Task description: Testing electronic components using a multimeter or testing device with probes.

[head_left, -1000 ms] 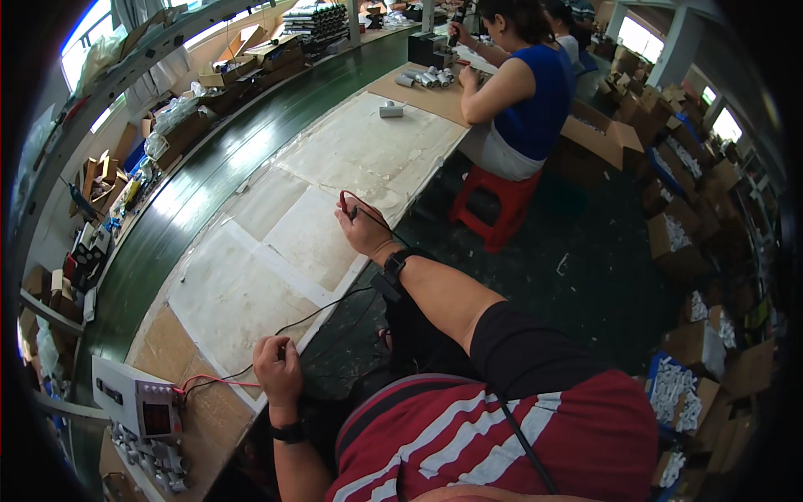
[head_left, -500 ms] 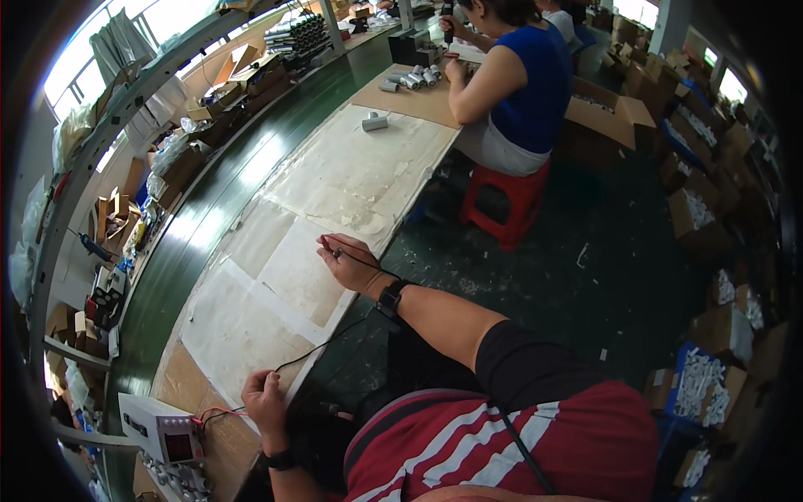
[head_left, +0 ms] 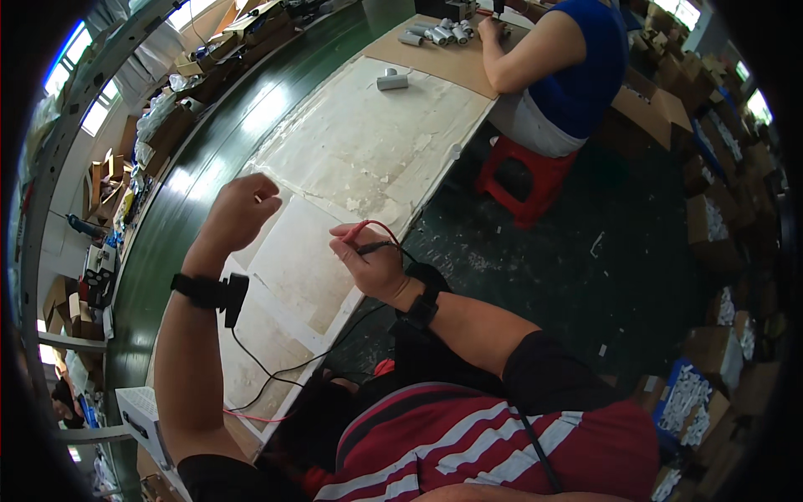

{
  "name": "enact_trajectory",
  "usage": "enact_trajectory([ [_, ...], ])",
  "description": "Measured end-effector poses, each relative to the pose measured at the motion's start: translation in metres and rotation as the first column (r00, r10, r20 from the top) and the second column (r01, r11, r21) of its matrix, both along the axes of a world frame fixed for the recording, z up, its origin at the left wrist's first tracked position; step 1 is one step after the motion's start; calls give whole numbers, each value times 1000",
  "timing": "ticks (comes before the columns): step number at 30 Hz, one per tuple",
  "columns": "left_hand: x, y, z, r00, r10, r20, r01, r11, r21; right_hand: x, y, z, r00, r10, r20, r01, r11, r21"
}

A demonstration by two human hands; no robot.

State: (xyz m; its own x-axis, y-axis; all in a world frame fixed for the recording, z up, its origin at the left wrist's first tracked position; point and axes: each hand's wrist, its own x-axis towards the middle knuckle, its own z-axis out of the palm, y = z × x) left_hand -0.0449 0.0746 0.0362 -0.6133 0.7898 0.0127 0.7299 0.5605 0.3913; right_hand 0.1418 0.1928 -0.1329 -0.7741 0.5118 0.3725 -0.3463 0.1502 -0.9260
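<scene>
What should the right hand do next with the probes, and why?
Probably bring the left hand back down to take one probe: the right hand grips both the red and black probes together above the worktable, while the left is raised, closed, apparently empty.

A long worktop [head_left: 360,159] with worn pale sheets carries a grey cylinder [head_left: 391,80] and, farther off, more cylinders [head_left: 439,33].

2 test probes [head_left: 368,238], 1 red and 1 black, lie between the fingers [head_left: 355,251] of the right hand. 1 grey cylinder [head_left: 391,80] stands alone well beyond them; about 5 more [head_left: 435,33] cluster farther off. 1 red stool [head_left: 535,176]. 2 wrist straps [head_left: 209,291].
</scene>
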Motion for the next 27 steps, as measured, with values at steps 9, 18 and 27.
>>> enact_trajectory([
  [9, -68, 207, -56, 971, -212, -115, 203, 976, -83, 80, 42, 30, 986, 157, -62, -168, 944, -282],
  [18, -116, 336, -124, 915, -176, -364, 210, 976, 56, 91, 78, 18, 977, 181, 110, -125, 913, -388],
  [27, -104, 331, -125, 994, -112, 10, 112, 992, 54, 82, 79, 19, 976, 172, 132, -104, 905, -412],
])
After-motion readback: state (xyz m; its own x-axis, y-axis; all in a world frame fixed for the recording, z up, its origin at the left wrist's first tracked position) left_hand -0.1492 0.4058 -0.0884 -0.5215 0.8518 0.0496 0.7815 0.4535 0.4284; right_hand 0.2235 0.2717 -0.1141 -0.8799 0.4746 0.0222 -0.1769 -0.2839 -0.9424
